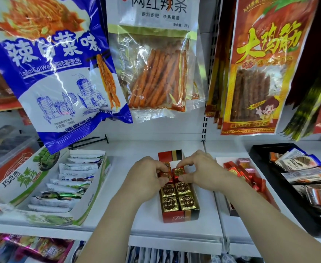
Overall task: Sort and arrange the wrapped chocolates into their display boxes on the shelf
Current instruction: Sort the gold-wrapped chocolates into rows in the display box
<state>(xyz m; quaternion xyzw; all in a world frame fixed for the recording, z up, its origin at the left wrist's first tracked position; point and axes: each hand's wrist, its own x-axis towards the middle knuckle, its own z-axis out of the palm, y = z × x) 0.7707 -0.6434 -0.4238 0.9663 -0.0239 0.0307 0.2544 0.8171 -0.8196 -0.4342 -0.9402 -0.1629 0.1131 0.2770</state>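
**A:** Head view. Surroundings first?

**B:** White shelf [118,221]. The red display box [180,217] sits mid-shelf, its long axis running 12 to 6. At its 9 o'clock, well apart, is a green-and-white carton [19,190] holding a row of flat sachets on edge. At 3 o'clock, just beside it, a second box [219,186] is heaped loosely with red and pink wrapped pieces. Farther out at 3 there's a black tray [260,154] of flat snack packets.

**A:** Overhead?

**B:** Hanging bags crowd the top of the view. Blue bag [57,73] at 11, clear bag [155,63] of orange sticks at 12, red-and-yellow bag [254,73] at 1. The blue bag's lower corner hangs in front of the carton's far end. All three hang above the display box, apart from it.

**A:** Inside the display box?

**B:** Two columns. Four gold chocolates [176,196] fill the 6 o'clock end, two by two, stamped tops up. Toward 12 are two red-wrapped ones side by side. The hands hide most of what lies beyond.

**A:** Hands?

**B:** Both are over the box's 12 o'clock half, fingers curled. The left hand [146,177] comes in from 7, thumb and fingertips pinching the left red chocolate [165,175]. The right hand [201,169] comes in from 5 and grips the right red chocolate [178,172], forefinger on its far edge, thumb on its near edge. The two hands' fingertips are close together over the box's centre line.
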